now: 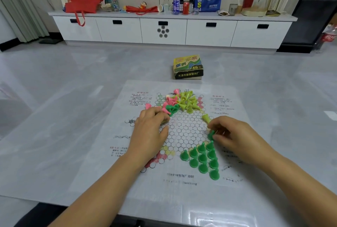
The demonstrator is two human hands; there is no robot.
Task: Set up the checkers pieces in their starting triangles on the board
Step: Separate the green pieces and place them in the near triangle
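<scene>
1. Here, the paper board (184, 132) lies flat on the desk (54, 135), with a green triangle (202, 159) of upright dark green pieces already standing in the near-right point of the star.
2. Right hand (235, 139): thumb and fingers pinched narrow on one dark green piece (211, 135), held just above the far tip of that triangle, base down as far as can be told.
3. Key relation: the empty spot to fill looks to sit directly under or just beside the held piece, toward the board's centre from the right hand. The right hand is clearly the nearer one; the move is judged a short drop, not a reach.
4. A lone yellow-green piece (206, 118) lies tipped over just beyond the right hand's fingers, apart from the triangle.
5. Left hand (149, 128): palm down, fingers curled at the near edge of the mixed pile (179, 102); it looks closed around pink and green pieces, but what it grips is hidden.
6. The pile of pink, yellow-green and a few green pieces lies jumbled across the far point, mostly on their sides.
7. Risk, as a guess: knocking neighbouring upright pieces while setting this one.
8. The game box (187, 67) sits beyond the board, well apart.
</scene>
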